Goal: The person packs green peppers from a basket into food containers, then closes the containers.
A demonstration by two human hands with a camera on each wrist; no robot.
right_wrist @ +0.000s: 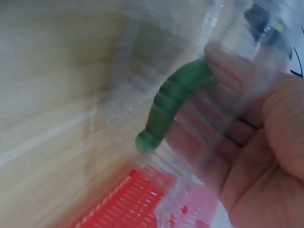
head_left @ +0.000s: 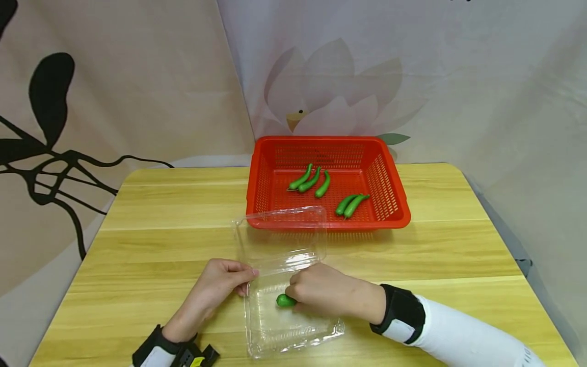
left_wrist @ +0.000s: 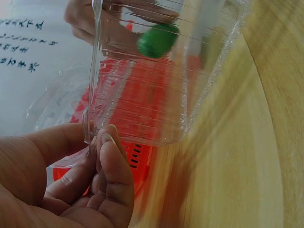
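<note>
In the head view a clear plastic clamshell box (head_left: 270,334) stands open on the table, its lid (head_left: 279,242) tipped back against the basket's front. My left hand (head_left: 220,285) pinches the box's left edge between thumb and fingers, seen closely in the left wrist view. Over the box's tray, my right hand (head_left: 321,290) holds a green chili pepper (head_left: 285,300) by one end. The curved pepper (right_wrist: 164,104) shows through the clear plastic in the right wrist view, its other end free. Whether it touches the tray floor cannot be made out.
Behind the box sits a red perforated basket (head_left: 257,178) at the table's back edge. Several green peppers lie inside, a group (head_left: 300,181) at the left and a pair (head_left: 353,205) nearer the front right. A printed cloth (head_left: 183,76) hangs behind the wooden table (head_left: 151,229).
</note>
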